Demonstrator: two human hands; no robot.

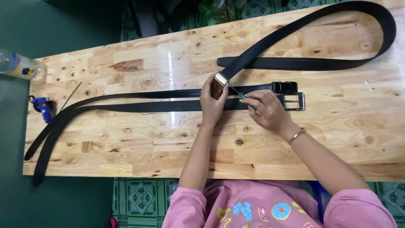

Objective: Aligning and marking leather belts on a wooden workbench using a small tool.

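My left hand (212, 102) pinches a gold-coloured belt buckle (218, 84) fixed to the end of a long black belt (337, 63) that loops across the far right of the wooden table (126, 143). My right hand (265, 110) grips a thin screwdriver with a green handle (238, 93), its tip pointing at the buckle. Both hands rest over two other black belts (139, 101) lying side by side across the table. One of those belts ends in a silver frame buckle (295, 101), the other in a black buckle (285, 86).
A plastic bottle (19, 65) lies at the table's far left corner. A small blue object (42, 105) sits at the left edge, beside the hanging belt ends. The floor beyond has green patterned tiles (139, 196). Dark items stand past the far edge.
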